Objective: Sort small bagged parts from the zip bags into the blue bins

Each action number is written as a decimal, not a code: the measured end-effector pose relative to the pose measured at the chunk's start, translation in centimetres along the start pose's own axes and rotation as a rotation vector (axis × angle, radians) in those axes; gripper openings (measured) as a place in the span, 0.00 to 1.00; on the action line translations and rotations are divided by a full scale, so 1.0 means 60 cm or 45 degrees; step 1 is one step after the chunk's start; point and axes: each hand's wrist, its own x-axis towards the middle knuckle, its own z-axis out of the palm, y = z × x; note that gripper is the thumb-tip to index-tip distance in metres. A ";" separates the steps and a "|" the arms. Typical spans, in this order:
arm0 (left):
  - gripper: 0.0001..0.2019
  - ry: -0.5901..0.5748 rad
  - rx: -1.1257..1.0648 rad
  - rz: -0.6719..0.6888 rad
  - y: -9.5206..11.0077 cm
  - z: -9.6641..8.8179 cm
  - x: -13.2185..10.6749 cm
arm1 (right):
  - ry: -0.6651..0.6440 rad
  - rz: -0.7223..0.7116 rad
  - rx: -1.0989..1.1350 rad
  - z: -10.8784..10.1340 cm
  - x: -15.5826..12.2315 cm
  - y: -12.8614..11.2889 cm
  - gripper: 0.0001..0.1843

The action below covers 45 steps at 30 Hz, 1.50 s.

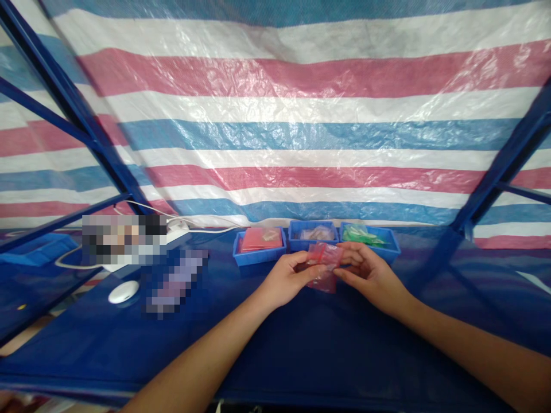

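Three small blue boxes are sitting in a row at the back of the dark blue table (241, 361). The left box (262, 256) is holding flat red packets (253, 240), and a small see-through bag (271, 235) is lying on top of them. The middle box (297, 244) is holding see-through bags (318, 234) with something pale inside, too blurry to name. The right box (391, 250) is holding green bags (364, 235), and part of its front is hiding behind the right hand (381, 281). Far off to the left, another blue box (43, 250) is resting low down, and I cannot tell what it is holding.

A shiny red bag (326, 253) is hanging up off the table, between the two hands and just in front of the middle box. The left hand (282, 282) is pinching it from the left side. The left thumb is lying across the front of the bag, and the other fingers are curling near its left edge. Some of the bag is showing above the thumb and some is showing below it. The right hand is curving in from the other side. Its thumb and fingers are reaching the bag's right edge, but I cannot tell if they are squeezing it. A white round thing (123, 292) is lying on the table, well to the left of both hands.
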 end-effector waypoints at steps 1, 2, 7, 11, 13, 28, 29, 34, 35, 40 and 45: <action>0.21 -0.010 -0.043 -0.030 0.000 0.002 0.000 | -0.019 0.031 0.037 0.001 0.000 0.000 0.22; 0.21 -0.015 -0.075 -0.050 -0.001 0.003 -0.001 | -0.030 0.061 0.061 0.001 -0.001 0.000 0.20; 0.22 0.001 -0.136 -0.040 -0.007 0.001 0.003 | 0.013 0.137 0.069 0.001 0.002 -0.006 0.16; 0.20 0.069 -0.076 -0.042 -0.012 -0.003 0.007 | 0.063 0.141 0.055 0.000 0.004 -0.006 0.17; 0.19 0.098 -0.054 -0.036 -0.014 -0.004 0.007 | 0.083 0.144 0.048 -0.001 0.004 -0.005 0.17; 0.15 0.072 -0.127 -0.038 -0.023 -0.009 0.013 | 0.113 0.148 0.002 -0.003 0.005 -0.009 0.16; 0.15 0.072 -0.129 -0.038 -0.022 -0.010 0.013 | 0.106 0.145 0.005 -0.003 0.005 -0.009 0.16; 0.19 0.089 -0.163 -0.036 -0.019 -0.010 0.013 | 0.040 0.148 0.047 -0.002 0.004 -0.011 0.15; 0.19 0.091 -0.164 -0.043 -0.018 -0.010 0.013 | 0.037 0.155 0.052 -0.002 0.004 -0.011 0.16; 0.21 0.088 -0.185 -0.064 -0.020 -0.010 0.013 | 0.072 0.146 0.021 -0.004 0.004 -0.003 0.15; 0.16 0.124 -0.145 -0.036 -0.021 -0.012 0.012 | 0.060 0.035 -0.105 -0.010 0.002 -0.005 0.10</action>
